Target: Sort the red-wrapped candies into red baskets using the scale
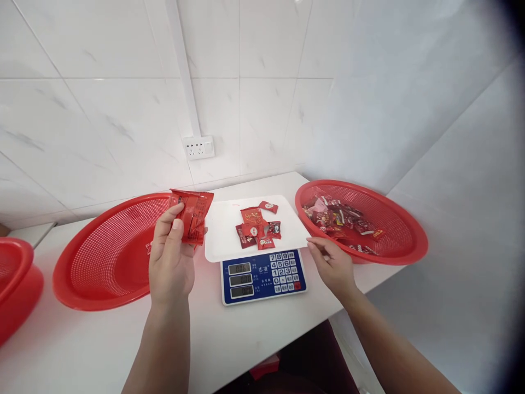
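Note:
Between the thumb and fingers of my left hand is a red packet, held up at the left edge of the white tray. Several red wrapped candies lie in a small heap on the tray, which sits on a blue scale with three displays and a keypad. My right hand is at the tray's right front corner, its thumb and index finger closed near the rim. Whether the fingertips pinch the rim or something small is unclear.
A red basket with many wrapped candies stands at the right. Another red basket is behind my left hand, and part of a further red basket shows at the far left. The white table meets a tiled wall with a socket.

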Demonstrator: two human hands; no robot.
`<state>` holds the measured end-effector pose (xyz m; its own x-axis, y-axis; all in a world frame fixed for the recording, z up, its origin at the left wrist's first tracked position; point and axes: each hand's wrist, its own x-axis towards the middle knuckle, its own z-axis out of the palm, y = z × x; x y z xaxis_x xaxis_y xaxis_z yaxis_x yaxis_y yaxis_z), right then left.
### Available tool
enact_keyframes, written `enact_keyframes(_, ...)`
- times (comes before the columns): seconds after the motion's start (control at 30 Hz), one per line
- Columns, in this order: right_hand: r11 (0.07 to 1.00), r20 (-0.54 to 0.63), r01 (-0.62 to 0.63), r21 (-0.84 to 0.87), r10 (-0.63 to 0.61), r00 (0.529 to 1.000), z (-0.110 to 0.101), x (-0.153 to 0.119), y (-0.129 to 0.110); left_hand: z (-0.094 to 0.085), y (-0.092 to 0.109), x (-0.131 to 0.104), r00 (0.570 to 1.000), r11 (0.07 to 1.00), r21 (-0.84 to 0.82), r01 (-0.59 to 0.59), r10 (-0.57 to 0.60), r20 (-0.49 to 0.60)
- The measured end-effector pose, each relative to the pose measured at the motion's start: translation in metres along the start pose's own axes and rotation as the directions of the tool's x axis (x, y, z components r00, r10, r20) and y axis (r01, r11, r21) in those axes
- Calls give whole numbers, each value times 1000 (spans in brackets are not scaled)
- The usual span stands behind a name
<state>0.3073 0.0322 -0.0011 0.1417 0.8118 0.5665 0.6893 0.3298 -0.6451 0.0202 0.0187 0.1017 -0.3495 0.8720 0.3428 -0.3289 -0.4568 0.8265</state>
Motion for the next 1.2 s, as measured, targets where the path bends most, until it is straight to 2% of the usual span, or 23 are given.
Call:
enact_keyframes(0.13, 981, 223, 181, -68, -162, 961, 16, 39, -20, 1, 2, -1, 1000, 1000, -5, 7, -7, 0)
enact_keyframes(0.3, 934, 426, 322, -152, -232, 875, 39, 63, -31, 3, 4, -2, 1000, 1000, -3, 15, -15, -9)
enact_keyframes(0.37, 923, 464, 322, -210, -196, 864, 43, 71, -32, 2, 5, -2, 1000, 1000, -1, 15, -15, -11)
enact_keyframes(0.57, 888, 490, 171, -427, 68, 869, 60, 116, -26, 2, 5, -3, 1000, 1000, -6, 22, -22, -9)
enact_keyframes(0.67, 879, 506, 137, -457, 130, 853, 73, 134, -19, 2, 6, -4, 1000, 1000, -4, 21, -21, -15)
enact_keyframes(0.77, 880, 495, 118, -460, 144, 857, 77, 138, -18, 2, 7, -4, 1000, 1000, 4, 14, -14, -8)
enact_keyframes(0.83, 884, 461, 111, -454, 127, 878, 68, 136, -18, 1, 8, -4, 1000, 1000, 0, 13, -13, -8)
enact_keyframes(0.9, 893, 391, 91, -442, 101, 915, 49, 135, -13, 1, 8, -4, 1000, 1000, -8, 11, -11, -21)
enact_keyframes(1.0, 937, 237, 5, -350, 83, 968, 6, 139, 8, 0, 8, -2, 998, 1000, -16, -5, 4, -55)
enact_keyframes(1.07, 965, 181, -65, -254, 113, 977, -29, 144, 31, -1, 7, 0, 998, 1000, -20, -4, 2, -64)
enact_keyframes(1.13, 971, 298, -102, -218, 166, 940, -63, 147, 55, -1, 5, 2, 998, 1000, -26, 18, -19, -54)
enact_keyframes(1.2, 952, 493, -108, -287, 243, 835, -88, 147, 76, 1, 3, 3, 997, 1000, -19, 24, -25, -71)
